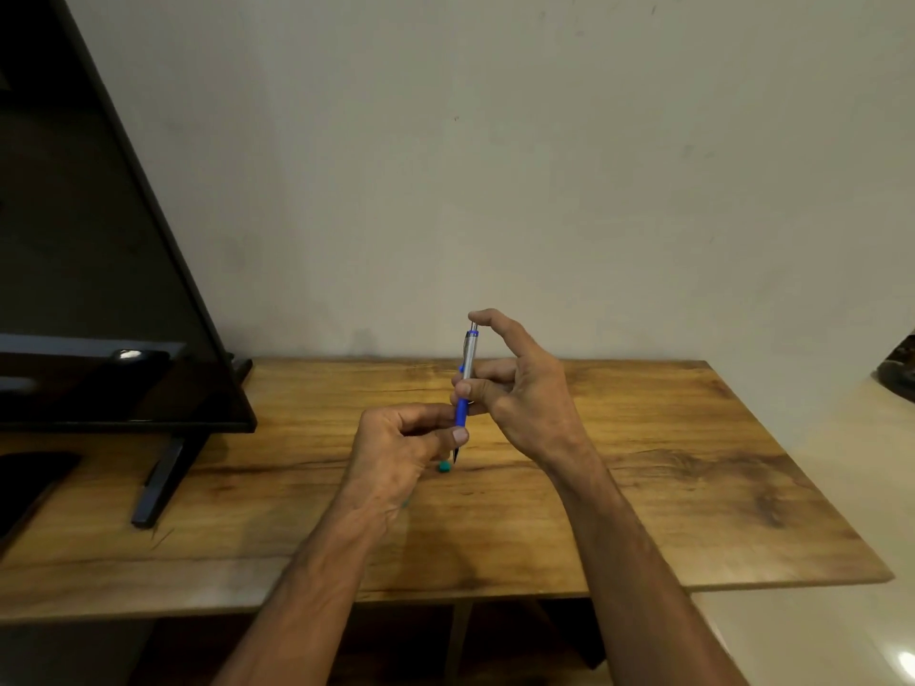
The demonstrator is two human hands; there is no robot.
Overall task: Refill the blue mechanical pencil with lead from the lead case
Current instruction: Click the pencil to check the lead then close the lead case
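The blue mechanical pencil (467, 368), silver in its upper half and blue lower down, stands almost upright above the wooden table (643, 467), tip down. My right hand (515, 388) pinches its middle with thumb and fingers, and the forefinger arches over its top end. My left hand (401, 448) grips the lower blue part near the tip with curled fingers. A small teal piece (443, 467) shows just under my left hand; a teal sliver (405, 504) peeks out below the palm. Whether this is the lead case I cannot tell.
A dark flat screen (99, 289) on a black stand (163, 482) fills the left side of the table. A pale wall (495, 165) rises right behind the table's far edge. A dark object (898, 373) sits at the far right edge.
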